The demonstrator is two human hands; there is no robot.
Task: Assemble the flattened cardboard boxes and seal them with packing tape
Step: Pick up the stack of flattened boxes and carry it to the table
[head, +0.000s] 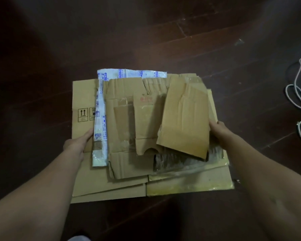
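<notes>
A stack of flattened brown cardboard boxes lies on the floor. The largest flat box (pixel 83 101), printed with arrow marks, is at the bottom. On it lie a box edged with white and blue printed tape (pixel 99 119), a creased middle box (pixel 125 129) and a small flat box (pixel 184 122) on top at the right. My left hand (pixel 80 141) grips the left edge of the upper boxes, its fingers tucked under them. My right hand (pixel 219 131) grips the right edge of the stack beside the small box. No tape roll is in view.
The dark wooden floor (pixel 163 40) surrounds the stack. A white cord (pixel 299 94) lies coiled at the far right. A pale bit of clothing (pixel 78 238) shows at the bottom edge.
</notes>
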